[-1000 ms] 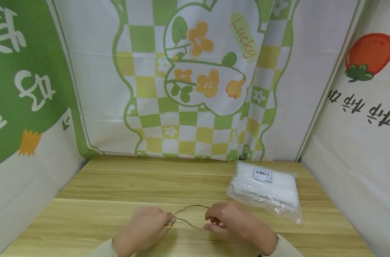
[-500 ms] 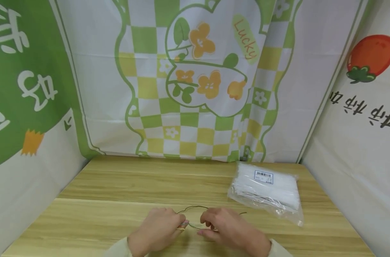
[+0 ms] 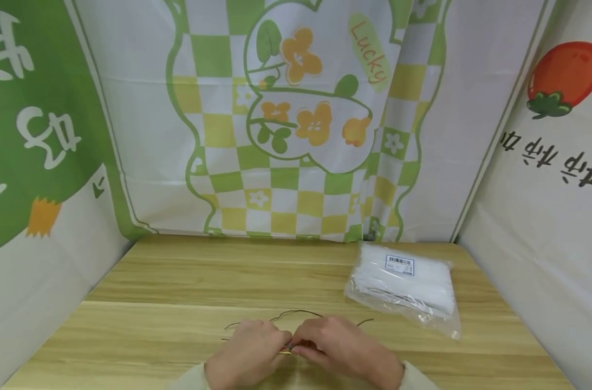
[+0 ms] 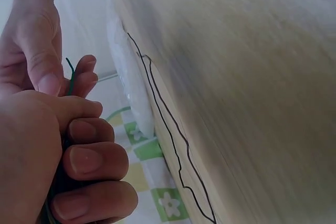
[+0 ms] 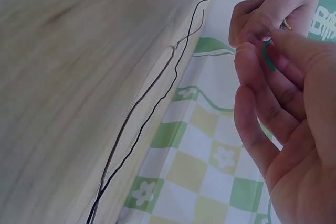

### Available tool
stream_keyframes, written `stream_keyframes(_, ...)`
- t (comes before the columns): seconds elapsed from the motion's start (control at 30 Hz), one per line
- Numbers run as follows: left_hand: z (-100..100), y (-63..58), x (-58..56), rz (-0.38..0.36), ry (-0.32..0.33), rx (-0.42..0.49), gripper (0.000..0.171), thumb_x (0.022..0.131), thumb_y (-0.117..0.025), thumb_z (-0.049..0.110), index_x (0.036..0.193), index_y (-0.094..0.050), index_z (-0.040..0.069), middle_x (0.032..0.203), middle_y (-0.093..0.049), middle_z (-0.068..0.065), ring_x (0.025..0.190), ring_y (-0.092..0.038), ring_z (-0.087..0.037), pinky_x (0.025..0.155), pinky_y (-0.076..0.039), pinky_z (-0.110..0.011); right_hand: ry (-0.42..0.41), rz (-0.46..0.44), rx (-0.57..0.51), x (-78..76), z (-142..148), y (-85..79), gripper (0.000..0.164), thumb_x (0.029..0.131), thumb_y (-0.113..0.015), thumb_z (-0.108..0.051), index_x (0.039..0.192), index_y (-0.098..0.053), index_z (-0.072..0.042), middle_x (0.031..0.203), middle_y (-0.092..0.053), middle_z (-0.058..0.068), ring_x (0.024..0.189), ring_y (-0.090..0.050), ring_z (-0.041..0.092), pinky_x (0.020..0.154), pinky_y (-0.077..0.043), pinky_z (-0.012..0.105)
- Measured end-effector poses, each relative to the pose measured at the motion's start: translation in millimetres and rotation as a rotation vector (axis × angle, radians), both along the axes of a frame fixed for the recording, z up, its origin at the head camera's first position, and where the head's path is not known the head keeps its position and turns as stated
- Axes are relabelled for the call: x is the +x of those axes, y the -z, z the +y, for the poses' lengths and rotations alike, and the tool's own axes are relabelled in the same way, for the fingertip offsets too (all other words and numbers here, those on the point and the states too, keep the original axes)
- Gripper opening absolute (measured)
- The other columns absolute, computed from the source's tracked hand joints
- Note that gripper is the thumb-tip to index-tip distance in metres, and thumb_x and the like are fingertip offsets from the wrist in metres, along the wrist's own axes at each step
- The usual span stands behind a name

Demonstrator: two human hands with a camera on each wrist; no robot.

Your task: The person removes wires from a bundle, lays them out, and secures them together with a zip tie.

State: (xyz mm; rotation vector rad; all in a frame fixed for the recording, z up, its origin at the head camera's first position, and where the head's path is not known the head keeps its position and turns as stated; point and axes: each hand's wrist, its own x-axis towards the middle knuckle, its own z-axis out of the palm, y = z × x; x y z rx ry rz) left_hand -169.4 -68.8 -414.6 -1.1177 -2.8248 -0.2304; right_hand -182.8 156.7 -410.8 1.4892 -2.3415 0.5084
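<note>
My left hand (image 3: 251,352) curls its fingers round a bundle of thin wires, mostly hidden in the palm. A yellow wire end (image 3: 285,353) shows at its thumb. Right against it, my right hand (image 3: 343,351) pinches a green wire (image 5: 268,57) between thumb and fingers, and the free end sticks out past the fingertips. Its other fingers are loosely bent. Behind both hands, long dark wires (image 3: 296,311) lie on the wooden table; in the left wrist view a black wire (image 4: 187,148) runs wavily along the tabletop.
A clear plastic bag of white items with a barcode label (image 3: 399,265) lies at the back right of the wooden table (image 3: 203,271). Printed cloth (image 3: 310,206) hangs behind the table and along both sides.
The dark wire loop that was stretched between my hands now lies behind them on the table. My left hand has moved right, and the two hands' fingertips have come together.
</note>
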Motion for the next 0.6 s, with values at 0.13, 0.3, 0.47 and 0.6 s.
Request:
stream_keyframes(0.13, 1.7, 3.4, -1.0, 0.019, -0.004, 0.011, 0.019, 0.098, -0.064, 0.018, 0.080, -0.065, 0.023, 0.062, -0.032, 0.014, 0.057, -0.028, -0.002, 0.050, -0.026, -0.022, 0.033, -0.059, 0.027, -0.9, -1.8, -0.3, 0.005, 0.101, -0.073, -0.026, 0.099, -0.076, -0.023, 0.095, -0.074, -0.015, 0.082, -0.059, -0.011, 0.075, -0.044, 0.004)
stream_keyframes(0.3, 1.9, 5.7, -4.4, -0.002, -0.004, 0.047, 0.027, 0.104, -0.059, 0.025, 0.077, -0.057, 0.025, 0.062, -0.033, 0.015, 0.056, -0.030, -0.001, 0.049, -0.028, -0.022, 0.035, -0.080, 0.012, -5.5, -3.1, -2.4, 0.005, 0.100, -0.074, -0.021, 0.095, -0.073, -0.020, 0.089, -0.072, -0.014, 0.079, -0.055, -0.011, 0.073, -0.043, 0.005)
stream_keyframes(0.47, 1.9, 1.8, -8.4, -0.063, 0.011, 0.068, 0.037, 0.107, -0.059, 0.026, 0.073, -0.044, 0.025, 0.063, -0.027, 0.015, 0.056, -0.025, 0.001, 0.050, -0.025, -0.018, 0.034, -0.098, -0.022, -11.6, 0.1, -4.6, 0.008, 0.097, -0.076, -0.015, 0.093, -0.071, -0.019, 0.086, -0.069, -0.012, 0.077, -0.052, -0.010, 0.072, -0.042, 0.005)
stream_keyframes(0.6, -0.5, -0.4, -9.9, -0.084, 0.017, 0.099, 0.041, 0.108, -0.060, 0.028, 0.072, -0.040, 0.025, 0.063, -0.025, 0.015, 0.055, -0.026, 0.002, 0.049, -0.024, -0.017, 0.052, -0.143, -0.028, -15.6, 4.7, -5.7, 0.010, 0.099, -0.074, -0.012, 0.093, -0.070, -0.018, 0.086, -0.068, -0.011, 0.077, -0.051, -0.008, 0.073, -0.043, 0.007)
